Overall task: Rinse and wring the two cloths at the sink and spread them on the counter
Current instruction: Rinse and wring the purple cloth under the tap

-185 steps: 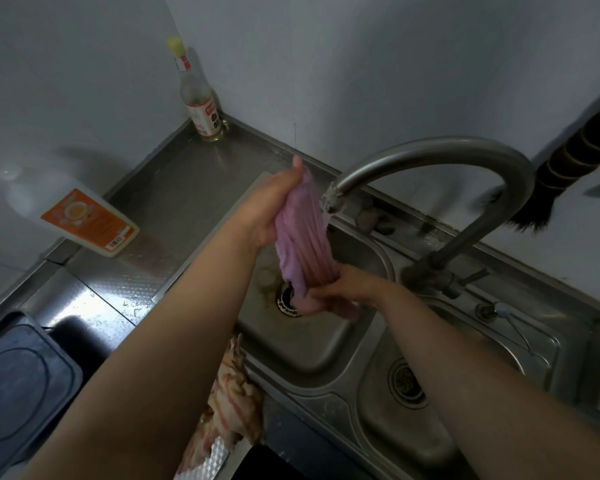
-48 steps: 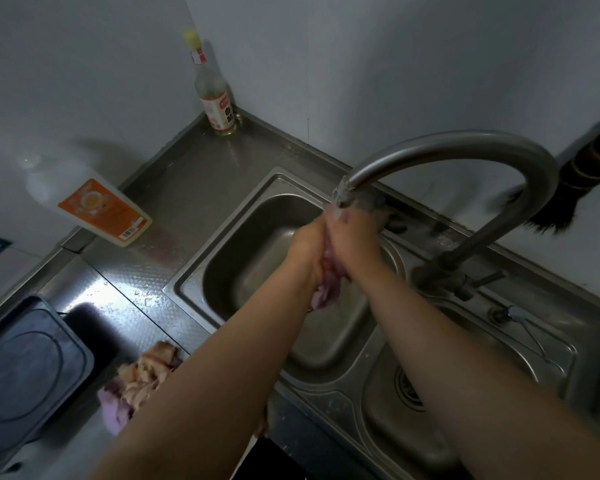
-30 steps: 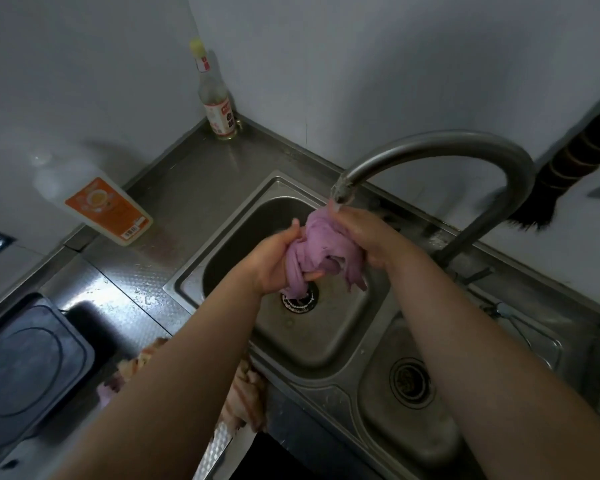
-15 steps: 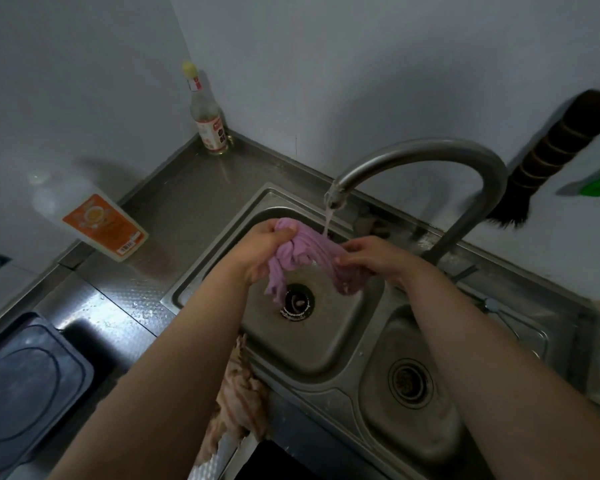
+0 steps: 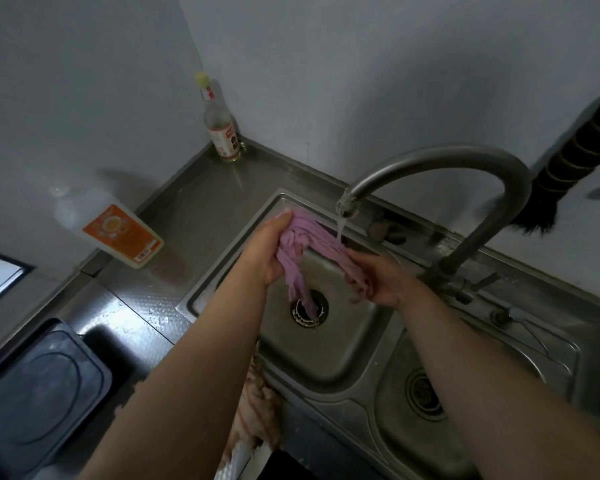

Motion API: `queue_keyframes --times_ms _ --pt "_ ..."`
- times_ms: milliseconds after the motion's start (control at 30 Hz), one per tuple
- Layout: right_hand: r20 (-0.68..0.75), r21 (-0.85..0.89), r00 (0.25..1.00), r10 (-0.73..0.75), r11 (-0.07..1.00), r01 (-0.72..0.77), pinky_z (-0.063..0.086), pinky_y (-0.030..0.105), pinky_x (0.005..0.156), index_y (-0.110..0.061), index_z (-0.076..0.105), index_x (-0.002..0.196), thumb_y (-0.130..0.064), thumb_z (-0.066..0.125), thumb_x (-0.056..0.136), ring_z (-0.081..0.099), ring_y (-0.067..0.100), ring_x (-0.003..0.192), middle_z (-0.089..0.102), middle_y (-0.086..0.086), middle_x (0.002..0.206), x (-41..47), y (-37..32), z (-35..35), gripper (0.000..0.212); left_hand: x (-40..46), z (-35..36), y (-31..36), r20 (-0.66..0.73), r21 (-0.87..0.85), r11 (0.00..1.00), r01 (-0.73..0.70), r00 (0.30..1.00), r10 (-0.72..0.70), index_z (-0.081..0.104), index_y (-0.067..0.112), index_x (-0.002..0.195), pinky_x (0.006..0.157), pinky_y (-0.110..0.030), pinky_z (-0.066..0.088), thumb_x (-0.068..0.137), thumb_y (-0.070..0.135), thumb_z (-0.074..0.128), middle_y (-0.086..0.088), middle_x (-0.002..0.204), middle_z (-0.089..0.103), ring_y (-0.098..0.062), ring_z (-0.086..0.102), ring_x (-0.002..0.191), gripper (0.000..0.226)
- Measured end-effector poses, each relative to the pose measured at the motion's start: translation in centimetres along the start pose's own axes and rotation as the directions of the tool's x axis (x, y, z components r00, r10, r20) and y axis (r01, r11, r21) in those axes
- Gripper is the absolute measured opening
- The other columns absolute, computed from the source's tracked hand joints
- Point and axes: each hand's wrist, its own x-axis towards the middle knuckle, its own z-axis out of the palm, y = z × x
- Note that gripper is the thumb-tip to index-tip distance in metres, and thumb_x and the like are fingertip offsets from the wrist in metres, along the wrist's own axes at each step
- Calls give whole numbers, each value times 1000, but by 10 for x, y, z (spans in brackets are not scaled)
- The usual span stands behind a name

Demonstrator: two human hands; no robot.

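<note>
A wet purple cloth is stretched between my hands over the left sink basin. My left hand grips its upper end near the basin's far left rim. My right hand grips the other end lower down, near the tap's base. A loose tail of the cloth hangs toward the drain. Water runs from the curved tap onto the cloth's middle. A second cloth, pinkish with a pattern, lies bunched on the counter's front edge, partly hidden by my left forearm.
A second basin lies to the right. A white bottle with an orange label leans at the left wall, and a clear bottle stands in the corner. A dark stove top sits at lower left. A black brush hangs at right.
My hands have pulled apart, and the purple cloth is now drawn out longer between them under the running water. My left hand has risen toward the basin's far rim.
</note>
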Motion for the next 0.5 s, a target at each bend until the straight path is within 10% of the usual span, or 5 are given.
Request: queue_keyframes --times_ms 134,234,367,501 --pt "-169 121 980 -101 985 122 47 21 45 -16 65 101 -28 49 97 54 10 48 65 2 67 7 -6 10 20 6 4 -10 -96 192 981 -20 995 39 55 -6 117 90 -45 53 93 -5 49 -25 101 65 -31 66 86 25" --pt "-249 -318 911 -328 916 242 39 23 47 -19 63 96 -42 50 97 50 11 51 60 1 70 2 -17 34 26 8 14 -26 -164 303 953 10 986 42 63 4 102 89 -43 55 94 1 51 -20 93 69 -28 69 84 14" --pt "-257 -827 796 -548 551 111 34 25 58 -21 55 76 -42 42 99 48 6 63 52 -7 70 12 -26 62 35 7 50 -40 -282 281 959 36 958 47 63 9 101 58 -27 53 102 31 42 -10 79 67 -17 63 62 30" --pt "-363 -809 753 -549 587 38 31 17 55 -2 63 95 -23 40 100 61 30 93 64 14 94 19 -41 52 31 7 67 -44 -260 299 953 58 965 23 59 11 76 44 -25 38 99 30 47 1 46 52 -15 45 40 32"
